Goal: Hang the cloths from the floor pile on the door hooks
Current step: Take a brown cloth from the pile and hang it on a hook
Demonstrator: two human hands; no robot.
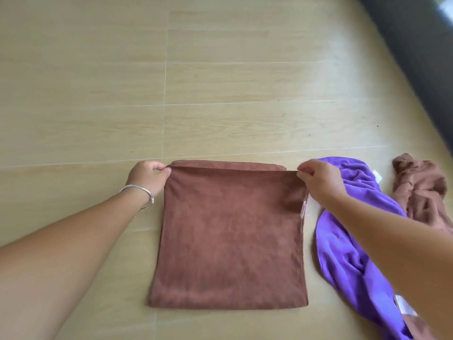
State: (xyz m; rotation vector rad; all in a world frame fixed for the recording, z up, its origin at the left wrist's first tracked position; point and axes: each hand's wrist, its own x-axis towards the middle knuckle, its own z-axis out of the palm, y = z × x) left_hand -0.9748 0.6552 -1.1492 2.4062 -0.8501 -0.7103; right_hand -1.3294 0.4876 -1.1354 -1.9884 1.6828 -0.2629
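Brown plush microfibre cloth (229,241), folded double into a near square, lies flat on the pale wood-look plank floor (98,82) right in front of me. I pinch its upper layer at the two far corners: my left hand (147,177) has thumb and fingers closed on the far left corner, my right hand (318,180) pinches the far right corner. The under layer shows as a narrow strip just beyond the edge I hold. A thin silver bangle (141,196) sits on my left wrist. Just right of the folded cloth, under my right forearm, lies a crumpled purple microfibre cloth (348,253) with a white tag, and beyond it a bunched second brown cloth (421,192), touching the purple one.
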